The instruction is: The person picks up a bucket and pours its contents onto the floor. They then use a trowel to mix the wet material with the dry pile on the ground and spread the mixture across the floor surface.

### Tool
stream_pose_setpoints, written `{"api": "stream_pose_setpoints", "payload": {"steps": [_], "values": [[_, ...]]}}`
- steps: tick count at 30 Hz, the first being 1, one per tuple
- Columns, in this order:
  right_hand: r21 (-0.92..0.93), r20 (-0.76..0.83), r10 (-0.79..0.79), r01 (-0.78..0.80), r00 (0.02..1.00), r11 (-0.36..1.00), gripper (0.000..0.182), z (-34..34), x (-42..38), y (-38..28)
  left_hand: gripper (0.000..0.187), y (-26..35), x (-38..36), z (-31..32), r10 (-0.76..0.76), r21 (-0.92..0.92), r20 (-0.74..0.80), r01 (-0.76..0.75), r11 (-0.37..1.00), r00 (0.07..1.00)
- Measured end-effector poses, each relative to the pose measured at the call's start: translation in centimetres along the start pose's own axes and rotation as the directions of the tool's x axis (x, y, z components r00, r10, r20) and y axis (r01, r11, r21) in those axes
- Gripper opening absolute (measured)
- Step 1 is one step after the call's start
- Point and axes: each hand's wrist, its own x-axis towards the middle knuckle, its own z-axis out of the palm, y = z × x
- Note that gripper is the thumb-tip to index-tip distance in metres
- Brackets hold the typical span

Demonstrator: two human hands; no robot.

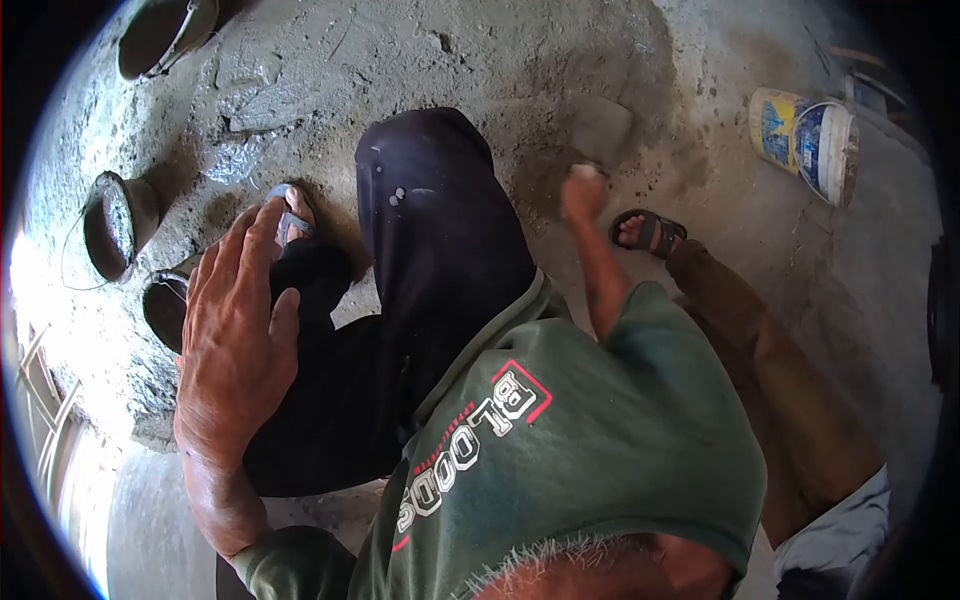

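Note:
My left hand [235, 330] is raised in front of my black-trousered leg, fingers stretched out and nearly together, back of the hand toward me. It holds nothing. Out at the right, my right hand [583, 195] is closed low over the floor around the handle of a trowel [602, 128]. The trowel's flat blade lies on or just above damp grey mortar [540, 100], and its colour blends with the surface. My fingers hide most of the handle.
Buckets stand at the left: one at the top [150, 45], one lower [143, 205], and another [165, 305] partly behind my left hand. A blue-yellow paint bucket [800, 145] is at the right. Another person's sandalled foot [650, 233] and brown trouser leg [770, 370] are close to my right arm.

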Motion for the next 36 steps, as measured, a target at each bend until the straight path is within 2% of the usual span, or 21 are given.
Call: {"api": "stream_pose_setpoints", "payload": {"steps": [2, 4, 5, 7, 9, 11, 13, 15, 17, 19, 20, 21, 23, 25, 27, 29, 30, 31, 32, 36], "values": [[-0.166, 0.019, -0.386, 0.383, 0.922, 0.909, 0.033, 4.4, -4.0, -1.0, 0.065, 0.2, 0.5, 0.0, 0.024, 0.000, 0.011, -0.024, 1.000, 1.000], [-0.059, 0.278, -0.408, 0.440, 0.870, 0.896, 0.031, 3.5, -6.5, -5.8, 0.065, 0.4, 0.9, 0.1, 0.051, 0.000, 0.019, -0.051, 0.999, 0.999], [-0.052, 0.274, -0.406, 0.435, 0.872, 0.899, 0.031, 2.1, -6.7, -7.3, 0.065, 0.4, 1.1, 0.2, 0.052, -0.006, 0.020, -0.052, 0.999, 0.998], [-0.077, 0.241, -0.298, 0.324, 0.924, 0.943, 0.033, -0.4, -7.3, -8.7, 0.066, 0.1, 1.0, 0.3, 0.047, -0.011, 0.018, -0.047, 0.999, 0.999], [-0.093, -0.016, -0.112, 0.110, 0.994, 0.990, 0.037, -2.6, -6.0, -6.8, 0.065, -0.2, 0.9, 0.4, 0.029, 0.001, 0.022, -0.029, 1.000, 0.999], [0.078, -0.017, 0.021, -0.020, 1.000, 0.997, 0.039, -3.7, -3.6, -1.0, 0.065, -0.1, 0.7, 0.3, 0.026, -0.017, 0.028, -0.025, 1.000, 0.999], [0.056, -0.062, 0.218, -0.215, 0.974, 0.975, 0.041, -3.1, -3.9, 2.6, 0.065, 0.0, 0.5, 0.2, 0.010, -0.037, 0.022, -0.010, 0.999, 1.000], [-0.141, 0.001, -0.092, 0.092, 0.996, 0.986, 0.037, -0.6, -6.4, 4.3, 0.065, 0.1, 0.8, 0.0, 0.051, -0.026, 0.010, -0.050, 0.998, 0.999], [-0.092, 0.192, -0.321, 0.343, 0.927, 0.935, 0.036, 0.1, -10.2, -0.7, 0.064, 0.4, 1.0, -0.1, 0.047, -0.030, 0.013, -0.046, 0.998, 0.999], [-0.001, 0.248, -0.306, 0.316, 0.919, 0.949, 0.036, 3.0, -10.1, -4.8, 0.064, 0.6, 1.3, 0.1, 0.077, -0.056, 0.013, -0.077, 0.996, 0.997], [0.057, 0.239, -0.514, 0.516, 0.824, 0.855, 0.037, 4.2, -8.4, -5.9, 0.064, 0.7, 1.4, 0.2, 0.071, -0.052, 0.007, -0.071, 0.996, 0.997], [0.107, 0.215, -0.693, 0.689, 0.688, 0.717, 0.039, 5.0, -6.8, -6.9, 0.064, 0.7, 1.4, 0.3, 0.075, -0.044, 0.000, -0.075, 0.996, 0.997], [-0.076, 0.410, -0.452, 0.523, 0.792, 0.849, 0.038, 1.6, -5.0, -12.8, 0.064, 0.6, 1.2, 0.2, 0.074, -0.031, -0.014, -0.074, 0.997, 0.997], [-0.042, 0.074, -0.436, 0.440, 0.897, 0.897, 0.038, 0.5, -2.1, -12.8, 0.064, 0.5, 0.9, 0.1, 0.070, -0.051, -0.012, -0.070, 0.996, 0.997], [0.024, -0.122, -0.302, 0.307, 0.946, 0.952, 0.035, -1.1, 2.6, -10.6, 0.064, 0.6, 0.4, -0.2, 0.042, -0.077, 0.002, -0.041, 0.996, 0.999], [0.019, -0.165, 0.034, -0.032, 0.986, 0.999, 0.030, -3.4, 8.1, -9.0, 0.065, 0.1, -0.2, 0.1, 0.009, -0.084, 0.018, -0.007, 0.996, 1.000], [0.018, -0.178, 0.032, -0.030, 0.984, 0.999, 0.030, -4.9, 10.4, -8.4, 0.065, 0.2, -0.4, 0.2, 0.018, -0.090, 0.010, -0.017, 0.996, 1.000], [0.235, -0.062, 0.241, -0.220, 0.969, 0.947, 0.029, -6.3, 12.2, -7.8, 0.066, 0.3, -0.6, 0.2, 0.008, -0.063, 0.005, -0.008, 0.998, 1.000], [0.416, 0.098, 0.409, -0.411, 0.907, 0.811, 0.028, -6.9, 12.6, -8.0, 0.066, 0.3, -0.7, 0.1, -0.003, -0.031, -0.001, 0.003, 1.000, 1.000], [0.547, 0.183, 0.414, -0.443, 0.891, 0.711, 0.030, -6.4, 12.0, -10.7, 0.067, 0.8, -0.5, -0.1, -0.003, -0.009, 0.024, 0.003, 1.000, 1.000]]}}
